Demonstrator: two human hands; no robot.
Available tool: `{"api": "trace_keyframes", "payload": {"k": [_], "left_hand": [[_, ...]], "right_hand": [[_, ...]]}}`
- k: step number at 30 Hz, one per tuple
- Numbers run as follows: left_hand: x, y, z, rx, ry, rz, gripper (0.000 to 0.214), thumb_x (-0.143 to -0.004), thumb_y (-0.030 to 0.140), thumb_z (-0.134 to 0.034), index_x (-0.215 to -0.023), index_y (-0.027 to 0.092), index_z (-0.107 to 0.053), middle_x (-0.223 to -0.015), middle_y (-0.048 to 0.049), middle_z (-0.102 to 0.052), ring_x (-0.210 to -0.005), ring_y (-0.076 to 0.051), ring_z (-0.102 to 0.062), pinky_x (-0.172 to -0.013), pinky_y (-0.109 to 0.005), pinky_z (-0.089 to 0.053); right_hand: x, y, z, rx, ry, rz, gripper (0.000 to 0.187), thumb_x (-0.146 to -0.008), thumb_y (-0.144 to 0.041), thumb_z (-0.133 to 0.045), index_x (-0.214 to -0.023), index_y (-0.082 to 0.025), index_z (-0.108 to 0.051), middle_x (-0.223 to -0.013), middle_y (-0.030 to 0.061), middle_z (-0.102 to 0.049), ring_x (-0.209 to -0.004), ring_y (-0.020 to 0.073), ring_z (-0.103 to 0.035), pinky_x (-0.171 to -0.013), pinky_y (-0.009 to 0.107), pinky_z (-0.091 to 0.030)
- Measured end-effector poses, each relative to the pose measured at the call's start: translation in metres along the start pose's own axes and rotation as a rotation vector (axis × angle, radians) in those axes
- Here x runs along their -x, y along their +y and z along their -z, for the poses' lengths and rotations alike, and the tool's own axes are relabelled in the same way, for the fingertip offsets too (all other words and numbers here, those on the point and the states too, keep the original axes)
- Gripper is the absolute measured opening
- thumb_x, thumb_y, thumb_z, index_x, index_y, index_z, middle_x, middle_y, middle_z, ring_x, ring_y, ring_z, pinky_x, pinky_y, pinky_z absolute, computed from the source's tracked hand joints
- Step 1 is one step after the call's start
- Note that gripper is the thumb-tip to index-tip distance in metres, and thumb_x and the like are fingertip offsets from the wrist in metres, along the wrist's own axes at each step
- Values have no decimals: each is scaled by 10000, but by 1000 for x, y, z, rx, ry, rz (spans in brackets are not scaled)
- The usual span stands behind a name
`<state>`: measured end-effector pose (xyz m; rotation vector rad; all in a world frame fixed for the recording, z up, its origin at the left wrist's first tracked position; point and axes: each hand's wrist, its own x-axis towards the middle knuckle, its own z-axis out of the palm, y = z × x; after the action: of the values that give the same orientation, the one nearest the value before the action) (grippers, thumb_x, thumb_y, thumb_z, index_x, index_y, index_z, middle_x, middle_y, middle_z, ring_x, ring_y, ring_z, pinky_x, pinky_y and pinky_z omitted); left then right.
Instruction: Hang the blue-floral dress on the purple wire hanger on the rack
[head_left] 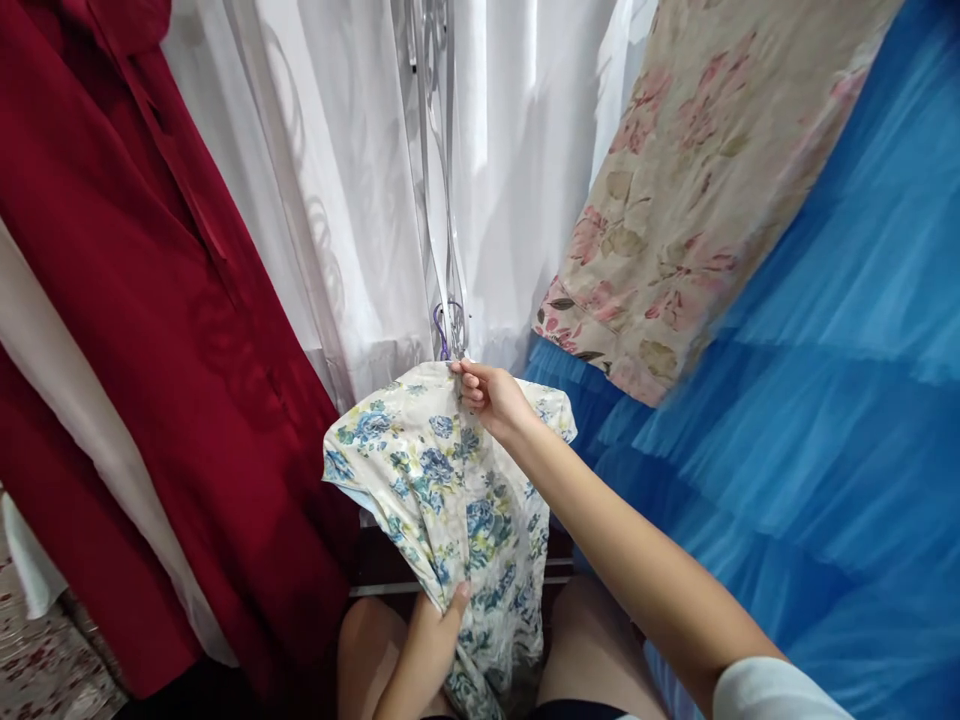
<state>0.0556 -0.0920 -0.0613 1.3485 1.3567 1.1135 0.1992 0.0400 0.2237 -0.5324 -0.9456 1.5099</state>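
Observation:
A white garment with blue flowers (442, 490) hangs on a purple hanger (444, 328) in the middle of the view. My right hand (487, 395) is closed in a pinch on the garment's neck, just below the hanger hook. My left hand (431, 630) grips the lower part of the same garment, fingers wrapped round the bunched cloth above my knees. The hanger's hook goes up into a bundle of shiny ribbons (439, 170).
A dark red garment (150, 330) hangs at the left, with a pale strip across it. White sheer curtains (330, 180) fill the back. A cream cloth with pink flowers (690, 170) and blue tulle (825, 400) hang at the right.

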Motion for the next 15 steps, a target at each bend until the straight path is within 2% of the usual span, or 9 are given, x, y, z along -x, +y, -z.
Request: {"api": "trace_keyframes", "payload": {"k": [2, 4, 6, 7, 9, 10, 11, 13, 15], "left_hand": [[-9, 6, 24, 22, 54, 17, 456, -744, 484, -688, -1102, 202, -669, -1229, -141, -671, -1250, -349, -558, -1106, -453, -374], [-19, 25, 51, -2, 245, -40, 530, -703, 480, -733, -1126, 184, -614, -1179, -157, -663, -1182, -358, -588, -1053, -487, -414], [-27, 59, 75, -35, 531, -214, 529, -764, 462, -699, -1197, 203, -540, -1211, -144, -608, -1162, -319, -579, -1011, -464, -441], [-30, 80, 84, -75, 629, -333, 503, -791, 439, -685, -1210, 217, -517, -1237, -134, -572, -1164, -296, -563, -1001, -439, -444], [-36, 128, 95, -117, 679, -584, 385, -817, 372, -682, -1120, 215, -503, -1131, -96, -564, -1070, -246, -580, -963, -381, -459], [-39, 152, 98, -95, 699, -680, 358, -823, 338, -681, -1080, 217, -463, -1036, -65, -562, -989, -222, -595, -903, -349, -478], [-42, 174, 100, -113, 742, -741, 392, -807, 305, -703, -1076, 219, -431, -1037, -54, -541, -963, -204, -586, -877, -324, -475], [-48, 206, 101, -88, 827, -806, 436, -780, 255, -728, -1065, 221, -400, -1045, -44, -520, -951, -186, -570, -849, -292, -464], [-53, 219, 103, 15, 835, -800, 409, -774, 232, -731, -1027, 220, -410, -1017, -28, -532, -940, -173, -569, -841, -274, -457]], "right_hand": [[12, 4, 3, 101, 26, 113, 116, -766, -231, -653, -731, -120, -658, -458, -65, -423, -411, 51, -275, -382, 187, -176], [25, 9, 6, 223, 42, 209, 143, -759, -270, -678, -721, -134, -654, -432, -62, -442, -408, 60, -296, -396, 203, -185], [36, 15, 8, 281, 28, 251, 172, -780, -303, -671, -714, -148, -641, -415, -67, -440, -397, 63, -300, -409, 214, -191], [42, 18, 8, 284, 15, 271, 182, -799, -316, -662, -717, -155, -635, -413, -70, -438, -395, 63, -305, -416, 216, -200], [53, 22, 5, 279, -8, 333, 197, -838, -329, -641, -723, -171, -617, -419, -75, -441, -394, 65, -322, -429, 218, -228], [58, 24, 3, 285, -19, 365, 201, -855, -332, -632, -729, -178, -609, -424, -76, -444, -395, 67, -335, -436, 219, -243], [64, 26, 0, 300, -28, 389, 205, -869, -336, -624, -734, -183, -603, -428, -77, -448, -395, 69, -349, -440, 220, -255], [74, 28, -3, 349, -48, 399, 216, -890, -347, -613, -746, -186, -599, -441, -74, -458, -398, 73, -375, -443, 221, -268], [79, 30, -3, 383, -58, 380, 223, -900, -352, -609, -756, -182, -600, -451, -69, -470, -404, 75, -393, -443, 220, -271]]}}
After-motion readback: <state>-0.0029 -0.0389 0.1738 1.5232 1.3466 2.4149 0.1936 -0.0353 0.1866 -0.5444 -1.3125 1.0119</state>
